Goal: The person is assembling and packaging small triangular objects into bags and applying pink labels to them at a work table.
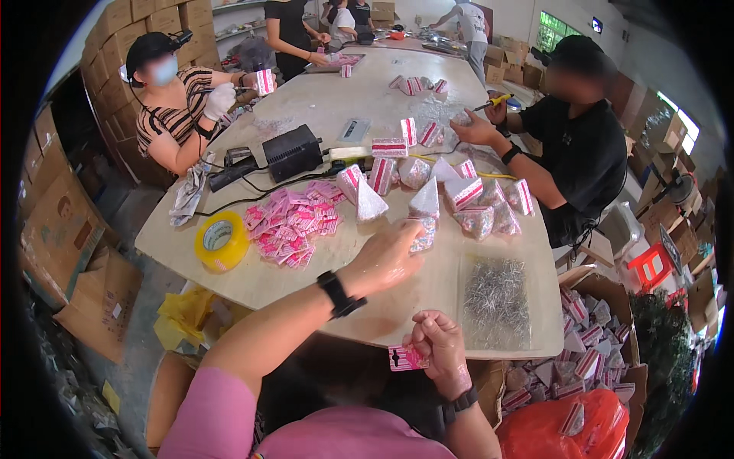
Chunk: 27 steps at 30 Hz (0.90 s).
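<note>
My left hand (388, 254) reaches over the table, its fingers closed on a glittery cake-slice ornament (424, 236) at the near side of a cluster. Held in a pinch by my right hand (441, 346), close to the table's front edge, is a pink-and-white striped card (406, 358) with a dark cut-out. Around my left hand stand several more wedge ornaments, among them a white-topped one (371, 205) and a red-striped one (463, 193). A heap of small pink cards (297, 222) lies left of them. Silver wire pieces (495, 298) fill a clear flat bag or tray on the right.
A yellow tape roll (222, 240) and a black power box (292, 151) with cables sit left on the table (344, 294). Co-workers sit left and right; the right one holds a yellow tool (498, 101). A carton of ornaments (592, 359) and a red bag (569, 428) stand lower right.
</note>
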{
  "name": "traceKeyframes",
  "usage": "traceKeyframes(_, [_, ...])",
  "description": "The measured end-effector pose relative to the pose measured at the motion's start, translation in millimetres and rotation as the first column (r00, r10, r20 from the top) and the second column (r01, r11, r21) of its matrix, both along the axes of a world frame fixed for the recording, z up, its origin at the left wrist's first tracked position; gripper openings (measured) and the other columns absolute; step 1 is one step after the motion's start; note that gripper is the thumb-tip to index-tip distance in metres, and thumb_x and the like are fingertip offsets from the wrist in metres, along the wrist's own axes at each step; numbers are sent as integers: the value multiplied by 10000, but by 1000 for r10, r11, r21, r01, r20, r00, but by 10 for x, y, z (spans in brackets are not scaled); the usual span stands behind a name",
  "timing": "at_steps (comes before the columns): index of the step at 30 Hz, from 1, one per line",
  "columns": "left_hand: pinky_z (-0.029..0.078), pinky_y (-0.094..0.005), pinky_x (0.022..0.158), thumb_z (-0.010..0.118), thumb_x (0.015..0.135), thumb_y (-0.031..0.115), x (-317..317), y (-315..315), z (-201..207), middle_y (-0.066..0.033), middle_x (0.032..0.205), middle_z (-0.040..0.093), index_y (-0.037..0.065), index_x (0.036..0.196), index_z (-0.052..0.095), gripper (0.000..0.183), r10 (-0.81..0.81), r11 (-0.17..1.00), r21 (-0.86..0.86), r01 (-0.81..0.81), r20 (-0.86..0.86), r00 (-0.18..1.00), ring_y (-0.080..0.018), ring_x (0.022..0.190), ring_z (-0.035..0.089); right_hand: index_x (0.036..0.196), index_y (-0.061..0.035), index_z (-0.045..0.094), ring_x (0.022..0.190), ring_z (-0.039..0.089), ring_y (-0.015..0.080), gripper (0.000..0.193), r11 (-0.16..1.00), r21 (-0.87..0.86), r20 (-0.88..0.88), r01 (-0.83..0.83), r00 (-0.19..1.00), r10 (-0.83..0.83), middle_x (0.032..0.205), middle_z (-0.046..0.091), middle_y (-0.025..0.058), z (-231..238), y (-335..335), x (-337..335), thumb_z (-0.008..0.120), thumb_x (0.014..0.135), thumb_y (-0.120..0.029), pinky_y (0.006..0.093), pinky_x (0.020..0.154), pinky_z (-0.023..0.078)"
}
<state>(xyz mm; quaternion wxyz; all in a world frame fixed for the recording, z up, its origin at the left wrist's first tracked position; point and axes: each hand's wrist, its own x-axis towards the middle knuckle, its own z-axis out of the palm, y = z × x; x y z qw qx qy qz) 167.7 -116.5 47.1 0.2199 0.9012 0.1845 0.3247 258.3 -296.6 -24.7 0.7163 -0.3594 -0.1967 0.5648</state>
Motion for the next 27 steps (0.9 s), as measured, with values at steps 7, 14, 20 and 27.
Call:
traceKeyframes(7, [474,-508,768,594,836,208,603,372,-158,-207,1102,556,114,1207,484,398,272,961,145,-234,-381,884,-410,911,602,982,33,610,482,473,120,213,998,58,-38,-39,998,41,647,558,40,-110,0,80,637,912,-167,299,624,527])
traceKeyframes(14, [462,-484,804,558,870,306,606,513,-416,-214,1135,536,120,1173,502,360,209,968,-66,-244,-332,920,-404,980,587,982,29,611,518,504,126,208,996,66,-37,-61,997,64,659,563,40,-156,7,86,646,905,-161,295,621,524])
traceKeyframes(20, [488,-484,779,599,820,235,568,461,-435,-206,1104,547,147,1137,540,334,240,956,-104,-275,-262,935,-409,936,601,984,27,609,547,546,141,190,995,79,-21,-64,998,66,664,567,42,-159,0,91,633,913,-147,267,588,498])
traceKeyframes(27, [488,-411,797,658,777,270,339,418,-544,-166,1106,595,-13,1148,508,490,345,880,-370,-299,63,936,-295,921,618,996,17,609,608,611,150,176,995,68,25,-66,998,64,671,580,50,-156,0,71,613,927,-144,200,470,393])
